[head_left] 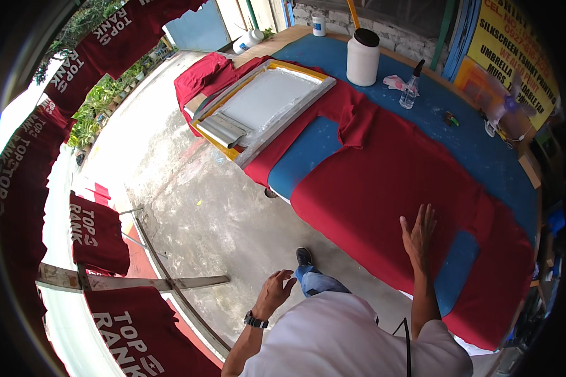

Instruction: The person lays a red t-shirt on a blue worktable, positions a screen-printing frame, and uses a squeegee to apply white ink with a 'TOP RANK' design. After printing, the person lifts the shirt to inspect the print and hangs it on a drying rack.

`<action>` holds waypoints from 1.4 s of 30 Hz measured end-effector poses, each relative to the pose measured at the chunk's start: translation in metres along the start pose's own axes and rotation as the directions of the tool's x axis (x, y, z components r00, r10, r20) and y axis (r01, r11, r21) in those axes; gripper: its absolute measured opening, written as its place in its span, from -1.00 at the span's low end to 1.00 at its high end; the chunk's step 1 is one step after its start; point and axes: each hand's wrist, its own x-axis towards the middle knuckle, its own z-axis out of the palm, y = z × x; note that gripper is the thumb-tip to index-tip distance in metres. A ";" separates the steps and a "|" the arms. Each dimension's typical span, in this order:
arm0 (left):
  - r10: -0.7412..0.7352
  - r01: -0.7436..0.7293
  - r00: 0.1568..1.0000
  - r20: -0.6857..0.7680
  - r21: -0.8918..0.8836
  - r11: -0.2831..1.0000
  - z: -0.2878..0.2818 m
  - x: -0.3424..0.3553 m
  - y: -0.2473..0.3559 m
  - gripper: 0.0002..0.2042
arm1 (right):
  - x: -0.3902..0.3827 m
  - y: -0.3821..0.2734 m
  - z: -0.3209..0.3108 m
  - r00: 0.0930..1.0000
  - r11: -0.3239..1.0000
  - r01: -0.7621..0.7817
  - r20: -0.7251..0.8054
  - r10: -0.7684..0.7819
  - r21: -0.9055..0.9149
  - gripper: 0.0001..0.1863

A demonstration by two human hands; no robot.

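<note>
A plain red T-shirt [383, 179] lies spread over the blue-topped table [308, 147]. My right hand [418, 235] is laid flat on it, fingers stretched out, with nothing in it. My left hand [274, 291] hangs over the concrete floor beside the table, empty, fingers loosely bent and apart; a dark watch [256, 320] is on that wrist. Farther along the table, a screen-printing frame [321, 88] rests over red cloth. A wide squeegee [222, 130] lies in the frame at its near left end. Another bunched red cloth [207, 72] sits beyond it.
A white jar with a black lid [363, 60], a clear spray bottle [410, 88] and a crumpled pink cloth [394, 82] stand along the table's far side. A small fan [508, 103] is at right. Printed red shirts [97, 232] hang on the left. A metal bar [195, 281] juts over the floor.
</note>
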 end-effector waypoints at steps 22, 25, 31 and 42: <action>0.257 -0.232 0.943 0.211 -0.136 0.963 -0.322 0.358 -0.113 -0.72 | 0.025 -0.391 0.123 0.997 0.872 0.064 0.016 -0.082 0.485 -0.08; 0.411 -0.444 0.873 0.264 0.079 0.893 -0.377 0.427 -0.145 -0.56 | 0.037 -0.473 0.125 0.975 0.811 -0.208 0.183 0.126 0.548 0.01; 0.625 -0.781 0.574 0.529 0.124 0.612 -0.419 0.539 -0.185 -0.11 | 0.065 -0.585 0.144 0.902 0.604 -0.418 0.387 0.189 0.678 0.28; 0.669 -0.956 0.283 0.688 0.146 0.255 -0.392 0.598 -0.181 -0.37 | 0.082 -0.615 0.179 0.971 0.601 -0.240 0.188 0.148 0.762 0.28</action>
